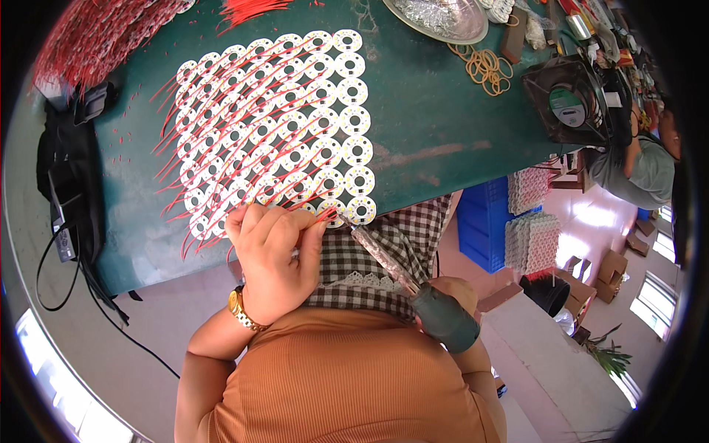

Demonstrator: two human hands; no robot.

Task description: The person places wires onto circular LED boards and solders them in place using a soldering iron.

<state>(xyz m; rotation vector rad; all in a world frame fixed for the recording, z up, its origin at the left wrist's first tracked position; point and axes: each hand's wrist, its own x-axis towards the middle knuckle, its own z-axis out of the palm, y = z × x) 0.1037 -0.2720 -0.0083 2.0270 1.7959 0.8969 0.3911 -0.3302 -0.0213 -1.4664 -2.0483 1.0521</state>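
Rows of round white LED circuit boards with holes in their centres lie on the green table. Red wires slant across most of them; the rightmost column shows no wires over its faces. At the near edge of the rows, my left hand is closed in a pinch on a red wire, its end at a board in the nearest row. My right hand is wrapped round the dark handle of a soldering iron, which hides most of the fingers. The iron's tip points up-left, close to that wire end.
Bundled boards with red wires are at the far left, loose red wires at the back. Rubber bands, a metal dish and a black fan stand far right. A blue crate is beyond the table edge; another person sits right.
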